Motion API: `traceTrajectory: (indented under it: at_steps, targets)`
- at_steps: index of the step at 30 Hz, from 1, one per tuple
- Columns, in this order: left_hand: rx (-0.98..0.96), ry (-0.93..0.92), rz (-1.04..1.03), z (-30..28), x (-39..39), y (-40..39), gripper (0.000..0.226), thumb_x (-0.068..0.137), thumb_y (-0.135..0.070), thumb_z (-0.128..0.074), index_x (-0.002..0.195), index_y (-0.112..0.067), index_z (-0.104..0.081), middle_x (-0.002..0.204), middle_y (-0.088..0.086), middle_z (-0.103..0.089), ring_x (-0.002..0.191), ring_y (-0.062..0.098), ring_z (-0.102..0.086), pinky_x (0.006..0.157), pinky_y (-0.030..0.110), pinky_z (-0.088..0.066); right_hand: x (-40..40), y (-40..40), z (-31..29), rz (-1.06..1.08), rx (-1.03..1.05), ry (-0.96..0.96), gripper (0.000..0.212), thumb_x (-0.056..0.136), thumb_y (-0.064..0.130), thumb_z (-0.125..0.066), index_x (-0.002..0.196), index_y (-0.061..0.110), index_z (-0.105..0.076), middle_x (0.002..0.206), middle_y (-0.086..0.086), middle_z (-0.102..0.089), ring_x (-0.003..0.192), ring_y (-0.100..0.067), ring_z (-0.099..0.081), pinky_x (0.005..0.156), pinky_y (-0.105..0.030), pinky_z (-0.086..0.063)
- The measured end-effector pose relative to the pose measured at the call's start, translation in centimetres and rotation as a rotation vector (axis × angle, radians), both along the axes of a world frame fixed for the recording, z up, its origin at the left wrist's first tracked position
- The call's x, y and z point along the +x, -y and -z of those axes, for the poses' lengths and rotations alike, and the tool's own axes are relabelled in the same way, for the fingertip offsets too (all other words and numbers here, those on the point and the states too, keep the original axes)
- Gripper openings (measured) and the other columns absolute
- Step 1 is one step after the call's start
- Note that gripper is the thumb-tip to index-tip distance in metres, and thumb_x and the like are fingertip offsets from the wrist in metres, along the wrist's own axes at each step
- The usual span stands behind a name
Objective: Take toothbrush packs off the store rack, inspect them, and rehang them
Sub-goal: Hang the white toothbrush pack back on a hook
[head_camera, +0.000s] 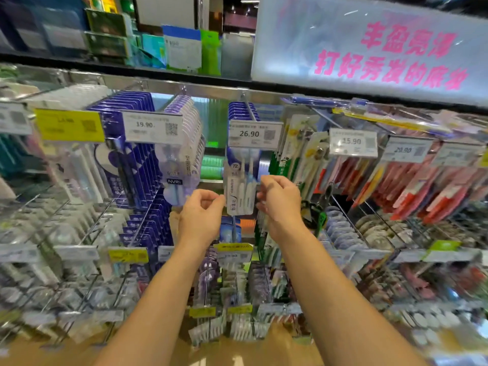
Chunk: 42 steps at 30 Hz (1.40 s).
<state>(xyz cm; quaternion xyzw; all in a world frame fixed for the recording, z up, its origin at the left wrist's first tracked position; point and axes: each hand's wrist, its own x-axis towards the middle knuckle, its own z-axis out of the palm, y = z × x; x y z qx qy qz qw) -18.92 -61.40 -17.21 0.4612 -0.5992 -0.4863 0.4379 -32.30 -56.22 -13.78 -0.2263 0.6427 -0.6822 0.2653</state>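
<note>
A white and blue toothbrush pack (pixel 239 192) hangs upright below the 26.90 price tag (pixel 254 133), which hides its top. My left hand (pixel 202 216) pinches the pack's left edge with thumb and forefinger. On the other side, my right hand (pixel 280 200) has curled fingers at the right edge and seems to hold it. More blue packs (pixel 241 110) of the same kind hang on the peg behind the tag.
The wire rack (pixel 184 88) carries rows of pegs full of packs: purple ones (pixel 132 154) to the left, green ones (pixel 284 165) and red ones (pixel 412 186) to the right. Lower pegs (pixel 233 273) jut out under my forearms. A pink-lettered sign (pixel 383 48) sits above right.
</note>
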Motion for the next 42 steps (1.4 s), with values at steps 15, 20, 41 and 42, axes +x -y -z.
traceTrajectory:
  at_steps: [15, 20, 41, 42]
  targets:
    - [-0.047, 0.061, 0.437, -1.9, -1.3, -6.4, 0.008, 0.093, -0.037, -0.065, 0.090, -0.031, -0.066, 0.088, -0.001, -0.068, 0.091, 0.028, -0.070, 0.086, 0.051, -0.057, 1.0, -12.1, -1.6, 0.035, 0.031, 0.150, 0.001, 0.097, 0.012, -0.060, 0.096, 0.011, -0.061, 0.072, -0.002, -0.058, 0.060, -0.016, -0.054, 0.057, -0.031, -0.050]
    - [-0.152, 0.095, 0.529, -3.3, -2.8, -10.0, 0.007, 0.095, -0.034, -0.066, 0.091, -0.028, -0.066, 0.085, -0.001, -0.065, 0.081, 0.019, -0.063, 0.074, 0.037, -0.052, -0.6, -17.5, -3.3, 0.066, 0.070, -0.007, 0.009, 0.100, 0.018, -0.061, 0.103, 0.010, -0.063, 0.083, -0.005, -0.063, 0.070, -0.020, -0.059, 0.067, -0.040, -0.058]
    - [-0.529, 0.319, 0.448, -16.8, -10.6, -26.6, 0.030, 0.093, -0.037, -0.067, 0.122, -0.029, -0.062, 0.112, -0.007, -0.063, 0.103, 0.017, -0.062, 0.089, 0.035, -0.052, -10.9, -37.4, -15.2, -0.034, 0.305, -0.828, 0.014, 0.095, 0.031, -0.063, 0.104, 0.022, -0.065, 0.098, 0.004, -0.067, 0.092, -0.018, -0.064, 0.084, -0.040, -0.055]
    - [-0.562, 0.351, 0.439, -17.5, -10.5, -26.6, 0.033, 0.094, -0.037, -0.066, 0.125, -0.029, -0.060, 0.114, -0.006, -0.062, 0.104, 0.017, -0.061, 0.088, 0.034, -0.050, -11.2, -37.2, -15.7, -0.045, 0.300, -0.839, 0.016, 0.096, 0.031, -0.062, 0.107, 0.021, -0.064, 0.101, 0.004, -0.066, 0.095, -0.017, -0.064, 0.085, -0.039, -0.055]
